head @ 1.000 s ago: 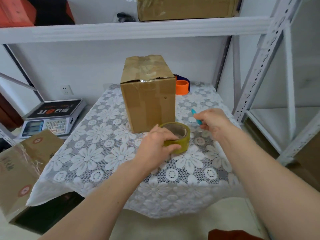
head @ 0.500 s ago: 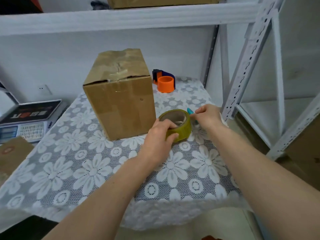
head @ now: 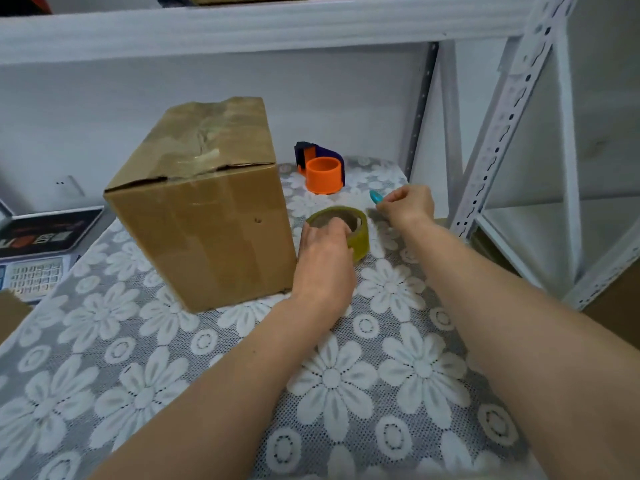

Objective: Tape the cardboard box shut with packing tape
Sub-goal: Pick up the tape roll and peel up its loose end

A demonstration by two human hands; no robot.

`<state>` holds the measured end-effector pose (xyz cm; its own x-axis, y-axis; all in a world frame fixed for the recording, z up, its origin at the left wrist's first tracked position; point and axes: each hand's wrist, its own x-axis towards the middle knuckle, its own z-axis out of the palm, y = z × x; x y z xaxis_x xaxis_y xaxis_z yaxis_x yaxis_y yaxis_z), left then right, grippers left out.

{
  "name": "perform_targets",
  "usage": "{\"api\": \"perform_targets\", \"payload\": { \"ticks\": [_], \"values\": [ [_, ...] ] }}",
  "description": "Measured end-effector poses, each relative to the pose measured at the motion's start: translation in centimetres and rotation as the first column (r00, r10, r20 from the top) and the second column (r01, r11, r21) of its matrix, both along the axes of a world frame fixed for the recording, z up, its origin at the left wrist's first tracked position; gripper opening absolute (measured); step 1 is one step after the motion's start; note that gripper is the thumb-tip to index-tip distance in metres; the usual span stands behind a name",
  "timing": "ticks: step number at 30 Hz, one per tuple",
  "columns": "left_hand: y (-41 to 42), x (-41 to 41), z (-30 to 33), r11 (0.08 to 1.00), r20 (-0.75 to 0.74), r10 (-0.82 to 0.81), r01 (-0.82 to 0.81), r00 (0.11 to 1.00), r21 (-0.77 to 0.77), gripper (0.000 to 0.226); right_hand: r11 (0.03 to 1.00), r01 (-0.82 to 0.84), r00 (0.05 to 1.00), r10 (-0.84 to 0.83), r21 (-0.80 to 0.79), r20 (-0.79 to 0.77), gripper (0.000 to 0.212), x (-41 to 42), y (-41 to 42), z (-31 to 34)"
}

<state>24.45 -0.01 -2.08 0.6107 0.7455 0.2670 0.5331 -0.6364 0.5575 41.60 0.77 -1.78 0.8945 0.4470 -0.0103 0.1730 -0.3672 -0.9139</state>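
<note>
A tall brown cardboard box [head: 204, 216] stands on the lace-covered table [head: 363, 382], its top flaps folded down with old clear tape across the seam. Just right of the box lies a yellowish roll of packing tape [head: 360, 233]. My left hand [head: 323, 261] grips the roll, fingers curled over its rim and into the core. My right hand [head: 408, 204] is a little right of and behind the roll, pinching a small teal tool [head: 375, 196] whose tip points left. A strip of tape seems to stretch from the roll toward that hand.
An orange and dark blue tape dispenser [head: 322, 169] stands behind the roll near the wall. A weighing scale [head: 38, 251] sits at the left edge. White metal shelf uprights [head: 498, 133] rise to the right, and a shelf board [head: 242, 27] runs overhead.
The view has shifted closer and rightward. My left hand keeps its grip on the roll. My right hand has drawn slightly away from the roll, up and to the right.
</note>
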Motion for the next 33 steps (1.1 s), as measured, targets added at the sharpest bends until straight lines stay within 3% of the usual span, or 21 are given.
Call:
{"api": "perform_targets", "payload": {
  "ticks": [2,5,10,16,21,26,28,30,33],
  "values": [
    [0.3,0.1,-0.2,0.997,-0.072,0.007,-0.001,0.997,0.079,0.050,1.000,-0.010,1.000,0.010,-0.011,0.005,0.027,0.7,0.9,-0.3],
    [1.4,-0.1,0.2,0.996,0.013,0.047,-0.047,0.999,0.077,0.068,1.000,-0.008,1.000,0.008,-0.028,0.024,0.028,1.5,2.7,-0.5],
    [3.0,-0.5,0.0,1.000,0.105,-0.023,0.025,0.994,-0.012,0.056,0.998,-0.021,0.996,0.025,-0.051,0.086,0.030,2.3,5.9,-1.0],
    [4.0,-1.5,-0.4,0.997,0.199,-0.063,0.072,0.978,-0.041,0.039,0.996,0.044,0.975,-0.024,-0.083,0.223,0.013,3.0,9.1,-1.5],
    [4.1,-1.7,-0.5,0.992,0.131,-0.125,0.124,0.984,0.016,0.038,0.990,0.047,0.971,-0.015,-0.132,0.237,0.021,3.5,9.5,-1.7],
    [3.8,-1.7,-0.5,0.972,0.022,-0.233,0.233,0.972,0.008,0.024,0.986,-0.063,0.969,0.097,-0.155,0.228,0.027,2.1,6.1,-0.3],
    [3.8,-1.8,-0.4,0.976,0.053,-0.203,0.206,0.978,-0.066,0.018,0.984,-0.136,0.972,0.156,-0.118,0.177,0.027,1.0,4.3,0.8],
    [3.3,-2.3,0.4,0.939,0.241,-0.124,0.193,0.963,-0.286,0.014,0.980,-0.200,0.977,0.200,-0.008,0.072,0.024,-0.6,2.3,1.8],
    [2.5,-3.4,1.7,0.756,0.483,-0.004,0.319,0.876,-0.572,0.013,0.952,-0.240,0.959,0.263,0.190,-0.106,0.013,-3.5,-0.7,2.8]
  ]
}}
